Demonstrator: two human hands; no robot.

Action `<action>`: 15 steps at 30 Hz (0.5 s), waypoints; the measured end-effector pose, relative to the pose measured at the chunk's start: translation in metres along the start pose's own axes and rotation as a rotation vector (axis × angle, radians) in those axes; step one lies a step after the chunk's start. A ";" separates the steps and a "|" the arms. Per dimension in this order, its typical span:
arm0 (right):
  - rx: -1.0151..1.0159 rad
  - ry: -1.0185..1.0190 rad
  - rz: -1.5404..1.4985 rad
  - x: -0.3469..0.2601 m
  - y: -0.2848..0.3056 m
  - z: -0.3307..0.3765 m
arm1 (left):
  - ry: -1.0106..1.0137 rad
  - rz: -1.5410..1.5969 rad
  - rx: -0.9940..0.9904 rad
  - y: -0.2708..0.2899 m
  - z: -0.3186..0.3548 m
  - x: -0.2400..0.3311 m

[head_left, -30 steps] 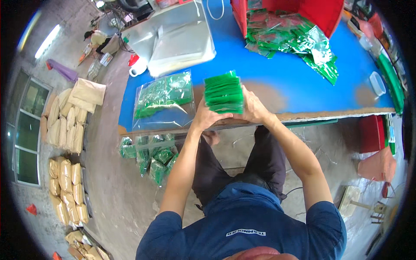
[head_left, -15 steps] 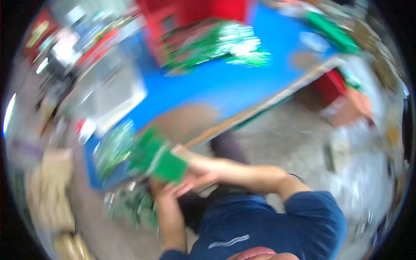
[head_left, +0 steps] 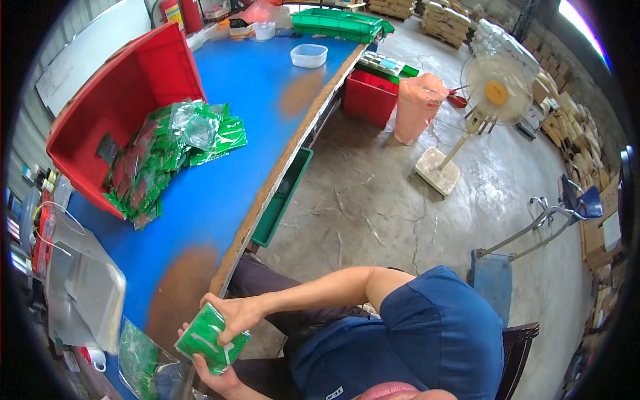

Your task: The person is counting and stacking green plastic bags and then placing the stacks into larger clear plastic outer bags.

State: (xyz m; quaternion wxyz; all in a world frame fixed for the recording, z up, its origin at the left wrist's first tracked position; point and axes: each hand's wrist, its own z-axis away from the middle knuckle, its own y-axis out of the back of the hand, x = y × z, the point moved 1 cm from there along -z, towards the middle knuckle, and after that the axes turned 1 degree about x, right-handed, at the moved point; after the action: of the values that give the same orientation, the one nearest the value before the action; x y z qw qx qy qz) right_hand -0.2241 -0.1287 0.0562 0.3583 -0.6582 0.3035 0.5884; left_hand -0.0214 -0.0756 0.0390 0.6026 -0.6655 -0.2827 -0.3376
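Pile of flat, clear plastic sheets [head_left: 87,287]: below the large, open red plastic bin [head_left: 80,150] in view; they look unfilled.
Red bin: tipped on its side on the blue-topped table [head_left: 247,73], mouth to the right.
Clear plastic bag [head_left: 141,365]: well below the bin, by the table's edge; green shows through the film, so this portion seems bagged already.
Loose, shiny green packets [head_left: 177,147]: spilling from the bin's mouth, overlapping at all angles; judging by the heap, plenty is left ungathered.
Squared green bundle of thin packets [head_left: 200,332]: below and right of the bin, lifted between both hands; its stacking looks done, and it is outside any bag.
Left hand [head_left: 221,381]: farther from the bin than the bundle, gripping its lower edge.
Right hand [head_left: 237,317]: on the bundle's bin-ward side, clasping it, thumb across the face.
Hidden parts: inside the bin, the heap's depth cannot be judged; fingertips peeking past the bundle's left edge could be either hand's; its pale streaks may be glare or a band; the left forearm is cut off at the lower edge.
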 end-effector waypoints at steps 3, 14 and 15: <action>-0.107 0.005 -0.002 -0.006 -0.005 -0.002 | -0.061 -0.060 0.116 -0.004 0.009 0.004; -0.082 0.062 0.172 -0.022 -0.007 -0.020 | -0.344 -0.224 0.398 0.006 0.050 0.018; -0.012 0.029 0.221 -0.037 -0.006 -0.026 | -0.419 -0.458 0.489 0.021 0.064 0.030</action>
State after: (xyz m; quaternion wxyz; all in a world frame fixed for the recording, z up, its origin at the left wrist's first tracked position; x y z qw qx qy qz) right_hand -0.2092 -0.1472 0.0945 0.2829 -0.6313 0.3758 0.6166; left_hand 0.0201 -0.0150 0.0472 0.5817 -0.4763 -0.6128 -0.2431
